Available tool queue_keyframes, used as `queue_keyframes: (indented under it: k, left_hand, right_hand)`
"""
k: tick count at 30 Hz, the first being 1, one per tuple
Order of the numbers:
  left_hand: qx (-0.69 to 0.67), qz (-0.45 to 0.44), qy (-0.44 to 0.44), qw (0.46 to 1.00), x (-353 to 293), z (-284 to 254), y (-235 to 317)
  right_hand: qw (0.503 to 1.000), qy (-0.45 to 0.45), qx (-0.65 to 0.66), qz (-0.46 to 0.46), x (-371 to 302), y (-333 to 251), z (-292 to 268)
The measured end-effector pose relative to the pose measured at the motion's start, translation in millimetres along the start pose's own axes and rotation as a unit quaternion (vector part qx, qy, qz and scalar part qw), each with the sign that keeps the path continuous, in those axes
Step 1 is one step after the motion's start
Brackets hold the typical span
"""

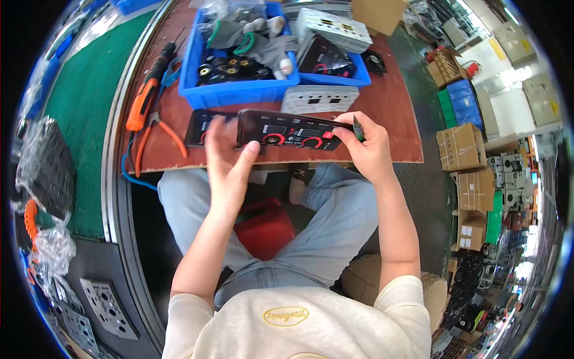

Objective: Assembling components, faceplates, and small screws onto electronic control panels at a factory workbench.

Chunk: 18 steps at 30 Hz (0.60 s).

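Note:
I hold a long black front panel [287, 130] with red rings around its round holes, lifted just above the near edge of the brown table [394, 102]. My left hand [226, 160] grips its left end, thumb on the front face. My right hand [366, 146] holds the right end and also pinches a thin dark pen-like tool [357, 127] upright between its fingers. A second black panel [200, 127] lies flat on the table behind my left hand.
A blue bin [239, 90] with grey gloves and black knobs stands behind. A grey perforated panel [320, 99] leans at its front. An orange screwdriver [143, 99] and orange-handled pliers [156, 134] lie at the left. A red container [266, 230] sits between my knees. Cardboard boxes [460, 146] stand at the right.

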State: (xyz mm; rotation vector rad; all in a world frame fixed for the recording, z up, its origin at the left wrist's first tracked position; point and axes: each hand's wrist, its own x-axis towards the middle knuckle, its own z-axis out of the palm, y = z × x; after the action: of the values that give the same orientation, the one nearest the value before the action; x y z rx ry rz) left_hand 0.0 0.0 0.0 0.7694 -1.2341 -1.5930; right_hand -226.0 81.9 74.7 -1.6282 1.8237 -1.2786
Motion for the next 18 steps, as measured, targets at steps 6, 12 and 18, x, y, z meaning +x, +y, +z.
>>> queue_keyframes:
  k: [6,12,18]
  left_hand:
    - [0.369,0.191,-0.134,0.9,29.2,34.7,2.2]
    - [0.474,0.334,-0.165,0.798,42.3,49.0,29.9]
    - [0.438,0.021,-0.414,0.798,76.7,91.0,54.3]
  right_hand:
    - [0.98,-0.003,-0.151,-0.128,-9.9,51.0,-7.4]
    - [0.982,-0.002,-0.154,-0.108,-7.3,50.9,-17.6]
    - [0.953,-0.11,-0.221,-0.175,15.9,17.0,-37.9]
